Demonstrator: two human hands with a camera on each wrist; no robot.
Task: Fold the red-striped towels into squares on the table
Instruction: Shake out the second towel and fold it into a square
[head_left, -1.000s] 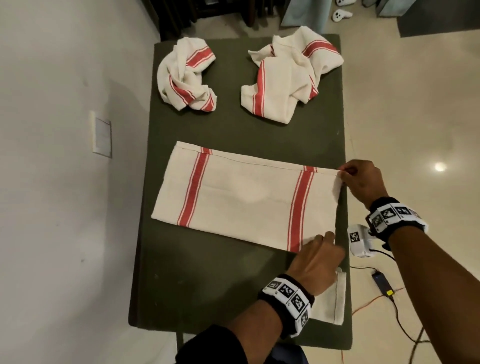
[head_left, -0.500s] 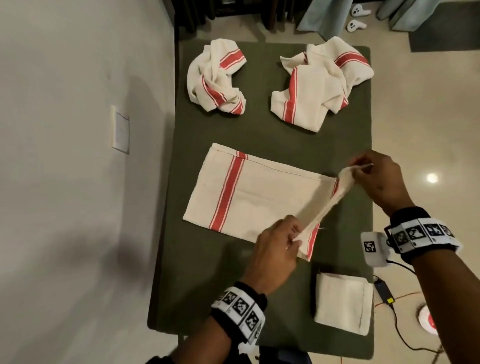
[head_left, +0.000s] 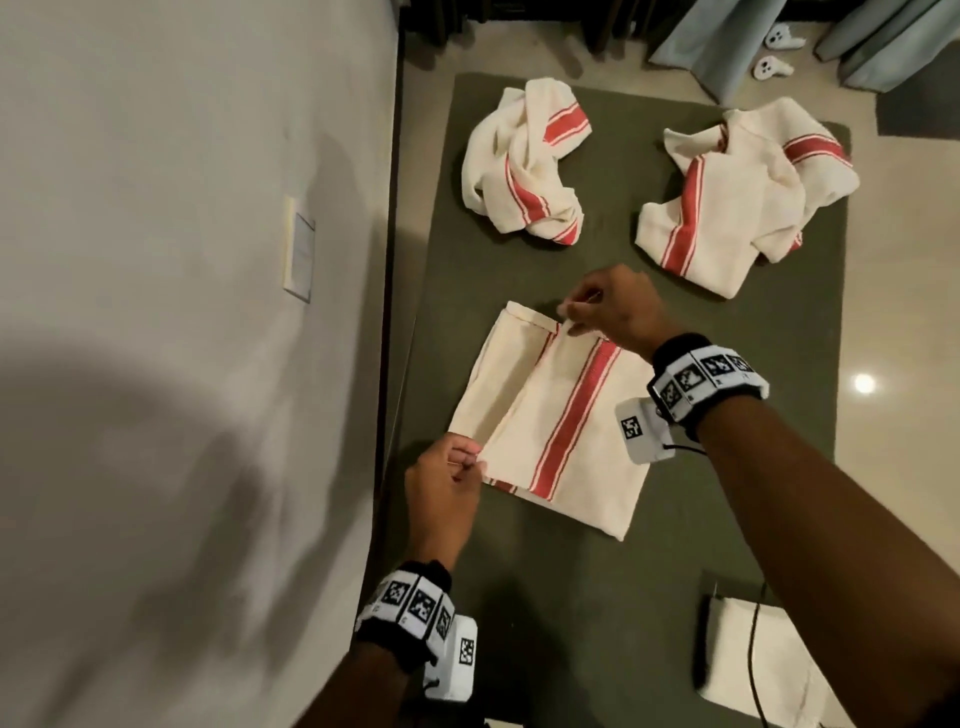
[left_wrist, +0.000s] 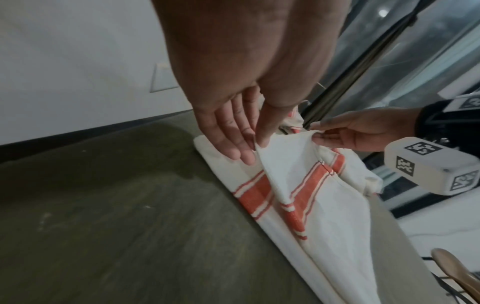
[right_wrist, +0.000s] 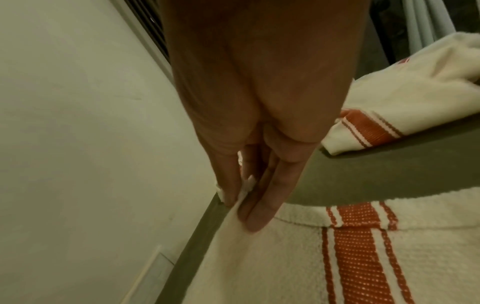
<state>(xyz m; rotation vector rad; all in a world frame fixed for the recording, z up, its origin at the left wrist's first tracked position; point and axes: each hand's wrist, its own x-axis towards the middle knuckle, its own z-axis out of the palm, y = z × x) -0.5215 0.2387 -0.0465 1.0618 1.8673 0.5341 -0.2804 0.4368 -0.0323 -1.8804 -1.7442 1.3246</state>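
Note:
A cream towel with red stripes (head_left: 550, 431) lies on the dark green table (head_left: 727, 493), its right end doubled over toward the left. My left hand (head_left: 467, 462) pinches the near corner of the folded-over flap (left_wrist: 262, 146). My right hand (head_left: 576, 312) pinches the far corner (right_wrist: 244, 191) of that flap, just short of the towel's left edge. Two crumpled red-striped towels wait at the back, one on the left (head_left: 524, 171) and one on the right (head_left: 737, 192). A folded cream square (head_left: 753, 670) sits at the table's near right corner.
A pale wall (head_left: 182, 312) with a switch plate (head_left: 300, 254) runs close along the table's left edge. Beyond the right edge is a glossy floor (head_left: 893, 364). A black cable (head_left: 753, 665) crosses the folded square. Two white controllers (head_left: 776, 52) lie on the floor by curtains at the back.
Both hands carried the towel's right end up and across to the left, doubling it over so the two red stripes now nearly overlap. The head view also shifted leftward.

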